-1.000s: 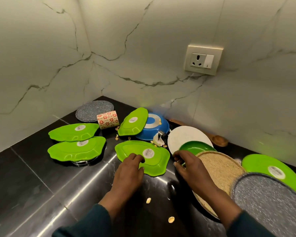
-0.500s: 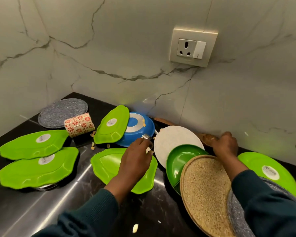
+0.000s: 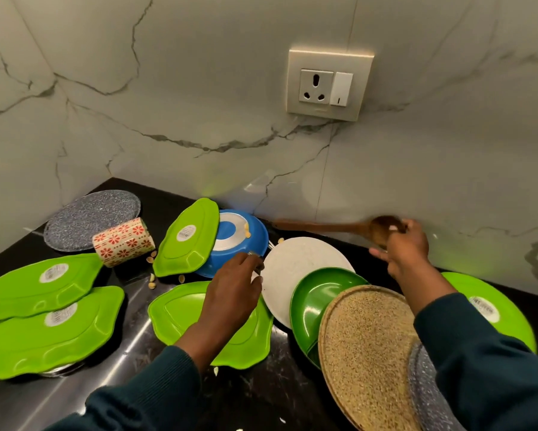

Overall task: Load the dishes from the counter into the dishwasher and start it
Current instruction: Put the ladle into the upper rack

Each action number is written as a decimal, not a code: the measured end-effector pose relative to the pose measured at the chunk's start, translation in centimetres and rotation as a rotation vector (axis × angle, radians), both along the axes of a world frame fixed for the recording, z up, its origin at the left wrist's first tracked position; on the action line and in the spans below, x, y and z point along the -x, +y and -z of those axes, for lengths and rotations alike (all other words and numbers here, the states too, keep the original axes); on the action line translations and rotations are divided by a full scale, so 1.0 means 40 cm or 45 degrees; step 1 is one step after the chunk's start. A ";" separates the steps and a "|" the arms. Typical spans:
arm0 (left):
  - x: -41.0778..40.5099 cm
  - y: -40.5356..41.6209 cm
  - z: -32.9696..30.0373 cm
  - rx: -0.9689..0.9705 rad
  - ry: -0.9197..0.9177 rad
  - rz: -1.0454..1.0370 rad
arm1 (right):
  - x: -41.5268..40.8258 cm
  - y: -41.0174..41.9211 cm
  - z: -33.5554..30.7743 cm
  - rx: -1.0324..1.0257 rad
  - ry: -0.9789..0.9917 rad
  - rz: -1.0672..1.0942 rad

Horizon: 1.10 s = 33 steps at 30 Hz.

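Now gripping the bowl end of a wooden spoon [image 3: 329, 227], right hand [image 3: 406, 248] curled around it at the foot of the marble wall [image 3: 199, 104]. Spoon's long axis parallel to the wall, handle pointing left toward the upturned blue bowl [image 3: 246, 244], bowl end to the right. Left hand [image 3: 230, 290] hovering over the near green leaf-shaped plate [image 3: 180, 315], fingertips pinched on something small and metallic beside the white plate [image 3: 298, 269]; what exactly, impossible to tell. Round white stickers on several green plates, print too small to read. Compared with half a second back: right hand closed on the spoon and raised a little off the black counter [image 3: 59, 396]; left hand in much the same spot.
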<state>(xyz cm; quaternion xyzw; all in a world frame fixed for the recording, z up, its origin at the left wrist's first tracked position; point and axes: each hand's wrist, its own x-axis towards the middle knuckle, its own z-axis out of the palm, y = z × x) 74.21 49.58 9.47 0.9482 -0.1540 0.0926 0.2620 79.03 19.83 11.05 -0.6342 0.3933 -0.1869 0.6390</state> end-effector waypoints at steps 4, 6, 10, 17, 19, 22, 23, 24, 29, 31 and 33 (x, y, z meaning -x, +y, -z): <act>0.022 -0.012 -0.020 -0.003 -0.030 0.003 | 0.056 -0.014 -0.116 0.264 -0.328 0.041; 0.046 -0.026 -0.030 0.007 -0.032 0.011 | 0.104 -0.040 -0.165 0.504 -0.421 0.088; 0.106 -0.069 -0.051 0.022 -0.048 0.039 | 0.217 -0.108 -0.240 0.708 -0.570 0.230; 0.235 -0.217 -0.114 0.063 -0.102 0.267 | 0.517 -0.230 -0.375 1.039 -0.651 0.437; 0.276 -0.273 -0.134 0.085 -0.142 0.389 | 0.639 -0.250 -0.418 1.108 -0.627 0.457; 0.346 -0.351 -0.157 0.103 -0.198 0.560 | 0.819 -0.264 -0.452 1.200 -0.575 0.488; 0.383 -0.380 -0.163 0.117 -0.207 0.629 | 0.893 -0.266 -0.458 1.239 -0.554 0.513; 0.413 -0.403 -0.163 0.139 -0.207 0.683 | 0.952 -0.263 -0.462 1.259 -0.537 0.531; 0.623 -0.500 -0.148 0.187 -0.187 0.991 | 1.232 -0.227 -0.455 1.341 -0.370 0.629; 0.719 -0.542 -0.142 0.139 -0.183 1.146 | 1.354 -0.210 -0.444 1.368 -0.267 0.680; 0.806 -0.583 -0.143 0.080 -0.192 1.252 | 1.461 -0.197 -0.430 1.386 -0.160 0.708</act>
